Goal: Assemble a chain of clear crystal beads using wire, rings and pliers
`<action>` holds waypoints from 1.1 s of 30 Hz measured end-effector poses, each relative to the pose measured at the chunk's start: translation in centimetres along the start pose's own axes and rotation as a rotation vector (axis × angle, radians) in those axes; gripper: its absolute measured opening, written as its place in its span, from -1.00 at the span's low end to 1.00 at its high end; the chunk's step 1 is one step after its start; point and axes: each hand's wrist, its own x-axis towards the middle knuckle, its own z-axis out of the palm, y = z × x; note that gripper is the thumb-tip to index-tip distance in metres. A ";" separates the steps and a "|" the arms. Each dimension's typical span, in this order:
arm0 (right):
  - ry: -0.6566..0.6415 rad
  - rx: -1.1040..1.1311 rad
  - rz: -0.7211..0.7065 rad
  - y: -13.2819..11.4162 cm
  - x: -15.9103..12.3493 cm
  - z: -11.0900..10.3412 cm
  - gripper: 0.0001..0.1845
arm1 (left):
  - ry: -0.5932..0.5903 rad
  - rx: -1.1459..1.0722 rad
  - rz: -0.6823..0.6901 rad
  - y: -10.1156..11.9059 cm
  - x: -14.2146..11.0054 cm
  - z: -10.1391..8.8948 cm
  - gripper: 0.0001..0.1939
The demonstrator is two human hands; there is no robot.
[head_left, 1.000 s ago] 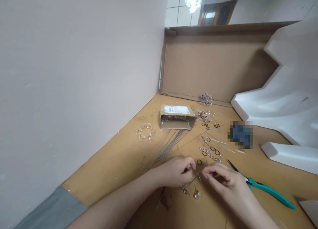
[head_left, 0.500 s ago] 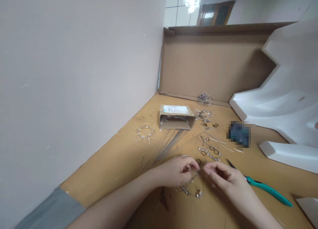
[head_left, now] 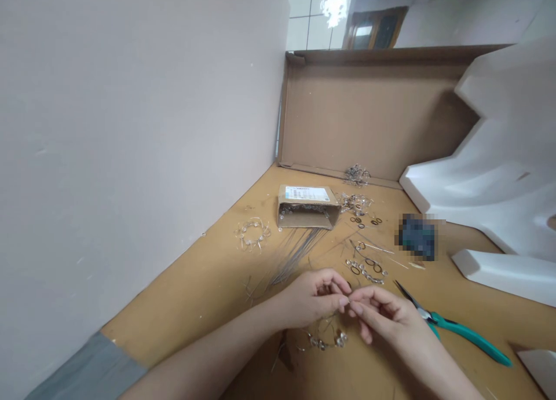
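My left hand (head_left: 313, 298) and my right hand (head_left: 384, 313) meet fingertip to fingertip above the table, both closed in a pinch. Between them they hold a beaded wire (head_left: 321, 343), whose clear beads hang in a loop below my left hand. The exact spot being pinched is tiny and mostly hidden by the fingers. Beside my right wrist lie long-nose pliers (head_left: 471, 336) with teal handles, their jaws pointing up and left. Just beyond the fingertips are a row of clear beads (head_left: 364, 271) and several small dark rings (head_left: 377, 266).
A small open cardboard box (head_left: 307, 217) holds clear beads. Loose straight wires (head_left: 295, 258) fan out before it. A ring of beads and wire (head_left: 252, 233) lies left; wire-and-bead piles (head_left: 355, 203) lie right. White foam (head_left: 512, 139) borders the right side, a pale wall (head_left: 139, 128) the left.
My left thumb and fingers have come together against my right fingertips, closing the small gap between the hands. The hanging beaded loop has swung slightly left.
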 end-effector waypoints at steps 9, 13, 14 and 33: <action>-0.003 0.040 -0.013 0.2 -0.1 0.1 -0.76 | 0.074 0.220 0.015 0.7 -0.3 0.2 -0.86; 0.069 0.016 0.012 0.4 -0.1 0.0 -0.65 | 0.190 0.180 0.032 1.0 -0.2 -0.3 -0.85; 0.075 0.002 0.031 0.4 -0.2 0.0 -0.61 | 0.213 0.151 0.028 1.0 -0.1 -0.4 -0.83; 0.052 0.240 0.181 0.5 -0.3 1.6 -0.65 | 0.391 0.029 0.067 1.1 0.1 -0.6 -0.79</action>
